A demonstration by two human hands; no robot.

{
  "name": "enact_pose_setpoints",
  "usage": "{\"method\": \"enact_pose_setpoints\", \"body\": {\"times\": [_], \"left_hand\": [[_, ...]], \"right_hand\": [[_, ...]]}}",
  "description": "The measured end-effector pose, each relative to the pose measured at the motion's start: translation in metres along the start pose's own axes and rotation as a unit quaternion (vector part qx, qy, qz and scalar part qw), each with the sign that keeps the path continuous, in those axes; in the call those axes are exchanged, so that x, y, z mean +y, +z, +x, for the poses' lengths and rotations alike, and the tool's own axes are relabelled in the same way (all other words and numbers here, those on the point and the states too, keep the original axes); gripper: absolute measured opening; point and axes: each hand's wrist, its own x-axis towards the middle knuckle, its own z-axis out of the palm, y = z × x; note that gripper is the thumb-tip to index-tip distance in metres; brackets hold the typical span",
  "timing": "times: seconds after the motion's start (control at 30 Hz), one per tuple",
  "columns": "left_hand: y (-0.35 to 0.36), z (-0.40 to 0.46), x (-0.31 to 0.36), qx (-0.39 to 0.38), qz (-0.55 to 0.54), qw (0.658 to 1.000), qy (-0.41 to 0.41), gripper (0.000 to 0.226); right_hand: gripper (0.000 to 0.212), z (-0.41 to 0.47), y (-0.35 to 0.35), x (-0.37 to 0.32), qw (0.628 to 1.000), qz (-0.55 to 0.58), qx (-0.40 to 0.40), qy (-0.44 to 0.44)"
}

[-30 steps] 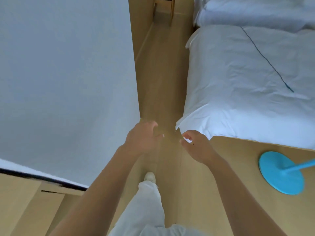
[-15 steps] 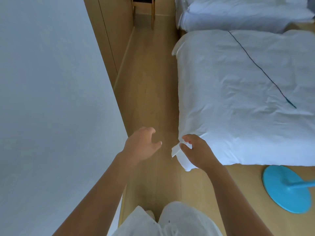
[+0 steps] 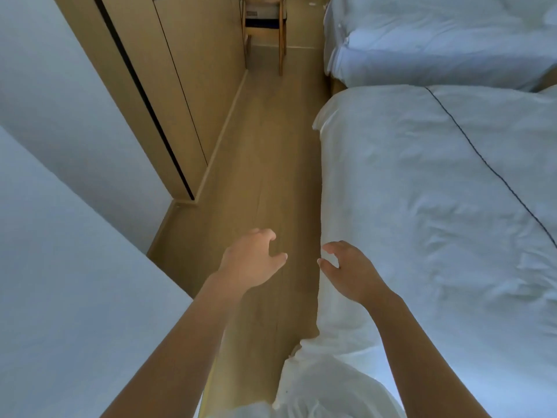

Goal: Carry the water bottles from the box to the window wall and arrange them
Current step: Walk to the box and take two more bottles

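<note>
No water bottle and no box are in view. My left hand hangs over the wooden floor with its fingers loosely curled and nothing in it. My right hand is beside it, over the near edge of the white bed, fingers loosely curled and holding nothing. The two hands are a short gap apart and do not touch.
A narrow wooden floor aisle runs ahead between a white wall with wooden panelling on the left and a white bed on the right. A second bed lies farther back. A wooden chair stands at the aisle's far end.
I have moved forward along the aisle beside the bed. The blue round base at the right has left the view. Both hands stay empty.
</note>
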Motion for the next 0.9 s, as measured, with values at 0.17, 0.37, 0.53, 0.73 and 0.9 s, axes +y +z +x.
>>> {"method": "enact_pose_setpoints", "body": {"times": [0.17,0.37,0.53,0.73,0.9], "left_hand": [[-0.022,0.075,0.022,0.001,-0.010,0.999,-0.033,0.051],[-0.048,0.158,0.030,0.006,-0.021,0.999,-0.049,0.051],[-0.074,0.239,0.024,0.002,-0.018,0.998,-0.052,0.051],[-0.129,0.370,0.006,0.007,-0.016,0.999,-0.029,0.051],[-0.185,0.474,-0.007,0.013,-0.022,1.000,-0.016,0.051]], "right_hand": [[0.043,0.082,-0.039,0.011,1.000,-0.010,-0.016,-0.023],[0.040,0.166,-0.063,0.020,0.998,-0.022,-0.004,-0.056],[0.038,0.245,-0.074,0.018,0.998,-0.021,-0.002,-0.057],[0.035,0.370,-0.105,-0.006,0.999,-0.010,0.027,-0.041],[0.032,0.476,-0.138,-0.044,1.000,-0.012,0.010,-0.017]]}}
